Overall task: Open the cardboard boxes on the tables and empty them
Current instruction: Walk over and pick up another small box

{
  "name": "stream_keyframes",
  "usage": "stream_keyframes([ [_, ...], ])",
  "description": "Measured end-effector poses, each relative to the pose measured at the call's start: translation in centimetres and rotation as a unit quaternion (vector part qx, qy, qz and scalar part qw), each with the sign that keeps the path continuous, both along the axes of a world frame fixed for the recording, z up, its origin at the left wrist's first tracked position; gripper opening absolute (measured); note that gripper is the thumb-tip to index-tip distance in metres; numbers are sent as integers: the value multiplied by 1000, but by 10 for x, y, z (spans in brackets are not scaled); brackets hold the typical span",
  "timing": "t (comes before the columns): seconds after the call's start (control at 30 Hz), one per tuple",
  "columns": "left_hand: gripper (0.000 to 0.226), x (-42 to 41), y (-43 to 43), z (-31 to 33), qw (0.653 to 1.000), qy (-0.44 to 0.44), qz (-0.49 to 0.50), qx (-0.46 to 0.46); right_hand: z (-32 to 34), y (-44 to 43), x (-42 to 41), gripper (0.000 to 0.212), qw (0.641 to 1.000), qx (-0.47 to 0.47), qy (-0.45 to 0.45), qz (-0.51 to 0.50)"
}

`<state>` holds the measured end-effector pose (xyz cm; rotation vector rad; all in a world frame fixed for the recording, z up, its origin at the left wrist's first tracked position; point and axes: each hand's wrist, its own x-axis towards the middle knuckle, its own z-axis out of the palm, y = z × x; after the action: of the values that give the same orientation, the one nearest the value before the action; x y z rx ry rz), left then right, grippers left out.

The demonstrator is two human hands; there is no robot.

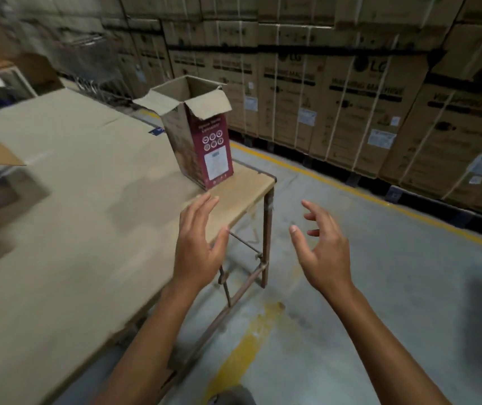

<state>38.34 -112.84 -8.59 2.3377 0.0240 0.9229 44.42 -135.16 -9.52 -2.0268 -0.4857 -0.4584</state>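
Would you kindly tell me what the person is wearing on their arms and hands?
Both forearms are bare, with no sleeves in view. The left hand and the right hand wear no gloves, and no watch, bracelet or ring shows on either.

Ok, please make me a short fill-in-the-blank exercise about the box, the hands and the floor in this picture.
1. The top flaps of the cardboard box are ____.
2. The box stands ____ on the table.
3. The left hand and the right hand hold ____.
4. The line on the floor is ____.
Missing words: open, upright, nothing, yellow.
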Motion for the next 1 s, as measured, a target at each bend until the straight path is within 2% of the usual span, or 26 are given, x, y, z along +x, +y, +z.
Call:
stream_keyframes([
  [0.37,53,132,65,72,988,-42,145,41,64,80,167,57,991,24,-50,124],
  [0.67,48,250,159,122,969,-82,230,37,123,190,307,50,977,-3,-113,183],
  [0.83,46,301,208,138,956,-33,289,-43,146,249,373,47,974,-25,-135,180],
  [1.0,56,339,240,131,920,98,321,-200,158,293,426,53,972,-80,-41,217],
])
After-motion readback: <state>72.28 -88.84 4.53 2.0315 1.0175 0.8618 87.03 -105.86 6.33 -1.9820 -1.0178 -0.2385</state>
